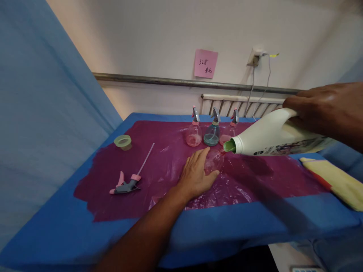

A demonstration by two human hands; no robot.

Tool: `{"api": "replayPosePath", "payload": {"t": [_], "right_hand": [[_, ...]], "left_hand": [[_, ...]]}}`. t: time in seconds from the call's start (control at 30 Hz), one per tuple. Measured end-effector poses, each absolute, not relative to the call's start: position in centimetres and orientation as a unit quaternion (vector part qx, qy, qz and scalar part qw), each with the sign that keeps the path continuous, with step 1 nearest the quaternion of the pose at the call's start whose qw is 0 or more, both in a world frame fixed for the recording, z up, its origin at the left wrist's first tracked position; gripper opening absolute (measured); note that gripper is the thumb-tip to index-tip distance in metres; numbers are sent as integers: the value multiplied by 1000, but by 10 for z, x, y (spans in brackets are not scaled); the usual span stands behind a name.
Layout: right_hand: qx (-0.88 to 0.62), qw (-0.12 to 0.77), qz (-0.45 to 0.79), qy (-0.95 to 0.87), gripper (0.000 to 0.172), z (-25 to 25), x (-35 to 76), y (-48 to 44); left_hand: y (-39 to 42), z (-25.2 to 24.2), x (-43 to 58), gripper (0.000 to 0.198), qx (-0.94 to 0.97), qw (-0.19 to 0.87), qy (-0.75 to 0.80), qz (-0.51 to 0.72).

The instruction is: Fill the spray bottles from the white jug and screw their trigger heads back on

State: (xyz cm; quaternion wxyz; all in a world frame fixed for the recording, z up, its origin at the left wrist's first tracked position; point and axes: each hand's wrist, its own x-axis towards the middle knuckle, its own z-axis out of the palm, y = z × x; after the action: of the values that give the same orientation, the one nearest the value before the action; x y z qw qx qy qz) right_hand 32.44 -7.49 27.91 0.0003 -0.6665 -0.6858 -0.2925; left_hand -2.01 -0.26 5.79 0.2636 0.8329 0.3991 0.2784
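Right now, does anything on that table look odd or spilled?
A spray head lies loose on the purple sheet, while the three bottles behind wear theirs; I see no clear spill.

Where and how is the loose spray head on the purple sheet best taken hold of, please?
Probably by its grey body, from above and the near side. The spray head lies on its side, its pink trigger and thin tube pointing toward the far side, so this approach should avoid squeezing the trigger or bending the tube.
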Motion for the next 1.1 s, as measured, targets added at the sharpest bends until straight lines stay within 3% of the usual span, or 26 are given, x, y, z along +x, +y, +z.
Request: {"api": "replayPosePath", "payload": {"t": [0.13,0.63,0.83,0.97,1.1], "right_hand": [[-667,-48,-307,-677,12,280,326,-75],[-658,-58,-326,-676,11,278,325,-75],[-678,-56,-327,-657,18,259,331,-72],[-717,-12,-315,-622,34,222,346,-66],[-773,60,-231,-587,37,195,352,-63]], "left_hand": [[-3,58,-20,87,831,264,400,282],[-1,55,-20,88,829,272,400,279],[-1,56,-20,88,825,277,403,285],[-2,58,-20,92,815,286,410,294],[-3,59,-21,96,802,303,414,305]]}}
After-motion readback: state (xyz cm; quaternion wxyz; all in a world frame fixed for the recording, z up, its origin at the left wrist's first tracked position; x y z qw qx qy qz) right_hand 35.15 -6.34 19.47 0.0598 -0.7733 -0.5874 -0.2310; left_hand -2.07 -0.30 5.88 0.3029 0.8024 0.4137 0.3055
